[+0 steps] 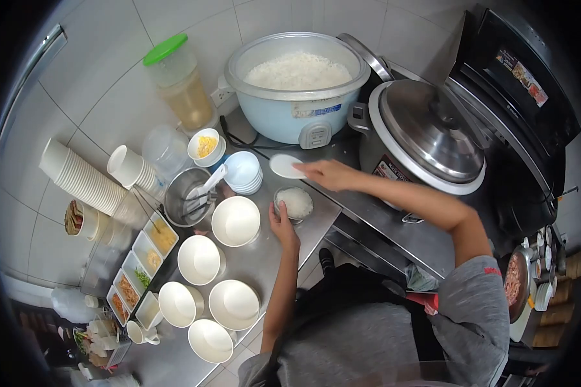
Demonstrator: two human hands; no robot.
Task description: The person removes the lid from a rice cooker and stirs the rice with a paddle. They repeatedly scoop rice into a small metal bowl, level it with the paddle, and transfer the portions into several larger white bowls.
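Evidently portioning rice, the left hand (284, 227) curls around the small steel bowl of rice (294, 203) on the counter (316, 222) beside empty white bowls (235, 220), while the right hand (326, 174) grips a white rice paddle (286, 166) below the open rice cooker (297, 97); the next move probably needs that bowl held level.

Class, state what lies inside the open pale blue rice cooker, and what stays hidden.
Cooked white rice fills the rice cooker nearly to its rim. The pot's floor beneath the rice is covered.
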